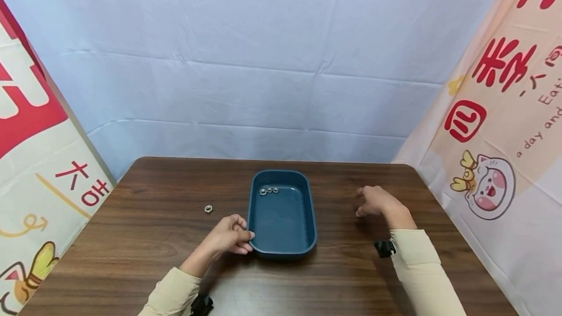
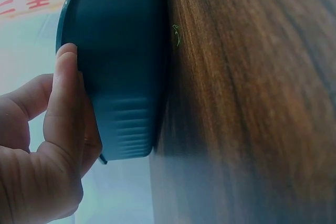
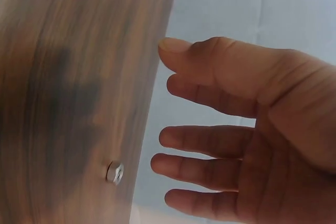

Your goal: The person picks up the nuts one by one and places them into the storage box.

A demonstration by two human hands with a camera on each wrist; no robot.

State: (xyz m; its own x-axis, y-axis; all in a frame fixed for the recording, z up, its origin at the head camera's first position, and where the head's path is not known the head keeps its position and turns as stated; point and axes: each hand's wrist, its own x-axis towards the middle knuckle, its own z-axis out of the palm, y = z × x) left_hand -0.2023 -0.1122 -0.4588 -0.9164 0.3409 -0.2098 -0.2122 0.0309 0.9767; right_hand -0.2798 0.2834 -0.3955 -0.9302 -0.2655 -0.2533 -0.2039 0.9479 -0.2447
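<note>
Head view: left hand grips tray near corner; loose nut lies just left-forward, nearer it; right hand spread, empty.

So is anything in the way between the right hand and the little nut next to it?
Nothing visible. In the right wrist view the right hand hangs open just beside the hex nut on the wooden table, with only bare tabletop between fingertips and nut.
</note>
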